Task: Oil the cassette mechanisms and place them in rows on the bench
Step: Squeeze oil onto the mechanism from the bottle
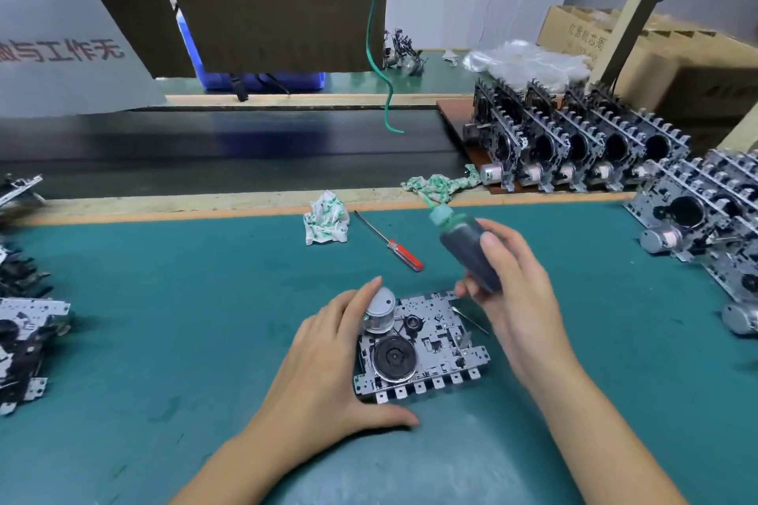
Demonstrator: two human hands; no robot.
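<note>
Landmark for this report: the flat silver metal cassette mechanism [422,344] lying face up on the green bench mat [164,299], directly in front of me.

Far left of that mechanism, at the mat's edge, a cluster of similar silver-and-black mechanisms [24,336] lies in a loose pile, partly cut off by the frame.

My left hand [328,361] rests against the mechanism's left side. The fingers are straight and relaxed, the fingertips touch the round silver motor can [379,310] at its upper-left corner, and the thumb lies along the mat just below its lower edge. Nothing is gripped.

Beyond the mechanism and slightly left, a crumpled white cloth with green print [326,223] sits near the wooden bench rail [205,205]. Just right of the cloth, a thin screwdriver with a red handle [389,242] lies diagonally on the mat.

Above the mechanism's upper-right corner, my right hand [512,279] holds a small dark oil bottle with a pale green cap [465,250], fingers and thumb curled round its body. The bottle is tilted, cap pointing up and away from me, and clear of the mechanism.

Beyond the bottle, a second green-printed rag [443,182] lies on the rail.

Far right of the mechanism, upright finished mechanisms stand in rows [574,143] on a brown board, with a further group [705,213] nearer me at the mat's right edge.
</note>
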